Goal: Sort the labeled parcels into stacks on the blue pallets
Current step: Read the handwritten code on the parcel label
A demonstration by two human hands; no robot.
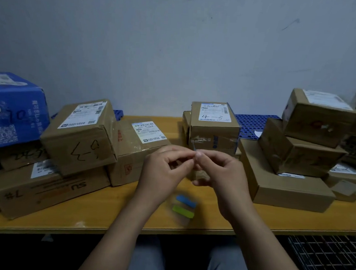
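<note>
My left hand (165, 172) and my right hand (218, 176) meet fingertip to fingertip above the middle of the wooden table (124, 215), pinching a tiny pale sticker (195, 155) between them. Below them a clear sheet with a blue and a green sticker (185, 206) looks blurred near the table's front. Directly behind the hands a brown parcel marked "4-3" (214, 125) stands upright. Blue pallets show at the back: one (252, 125) right of that parcel, a corner of another (119, 113) further left.
On the left lie a tilted labeled parcel (81, 135), a parcel (137, 151) beside it, a long box marked "7#" (40, 190) and a blue carton (10, 111). On the right, a flat box (286, 186) carries a stack of parcels (304, 144). A dark grate (328, 264) lies on the floor.
</note>
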